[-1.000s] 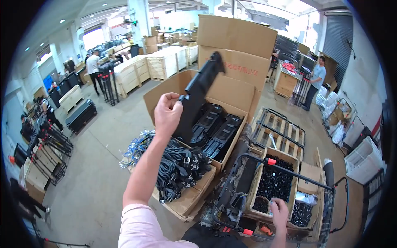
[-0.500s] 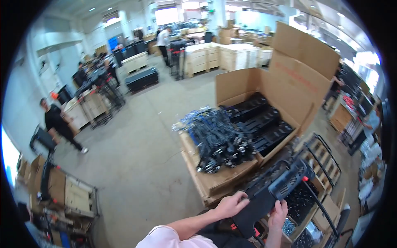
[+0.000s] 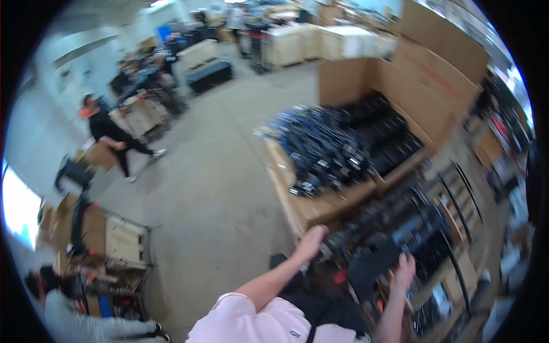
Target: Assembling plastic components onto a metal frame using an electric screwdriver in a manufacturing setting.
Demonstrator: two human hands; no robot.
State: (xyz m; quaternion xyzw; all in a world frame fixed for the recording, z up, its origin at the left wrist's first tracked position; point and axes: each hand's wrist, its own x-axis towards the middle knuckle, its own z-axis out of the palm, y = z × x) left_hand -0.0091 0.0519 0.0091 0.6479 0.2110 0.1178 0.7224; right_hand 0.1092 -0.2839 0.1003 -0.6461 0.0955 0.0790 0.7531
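Observation:
My left hand (image 3: 310,243) is at the near left end of a dark frame-like assembly (image 3: 366,220), its fingers curled together. Whatever they hold is hidden by blur. My right hand (image 3: 404,273) is beside the near edge of a black plastic casing (image 3: 372,266) with a curved leg. Its fingers point up and look stretched out; blur hides whether they touch the casing. A vented rounded part (image 3: 420,228) sits at the casing's far right end.
Bundled black cables (image 3: 323,148) are heaped on a cardboard-topped pallet beyond my hands. An open carton (image 3: 394,77) with black parts stands behind them. At right are a wooden rack (image 3: 454,206) and a black tube (image 3: 456,268). People (image 3: 111,137) (image 3: 74,311) are at left.
The view has swung, so the scene sits further right and higher. My left hand has come off the casing toward the pallet side. A walking person has moved, and another appears at lower left.

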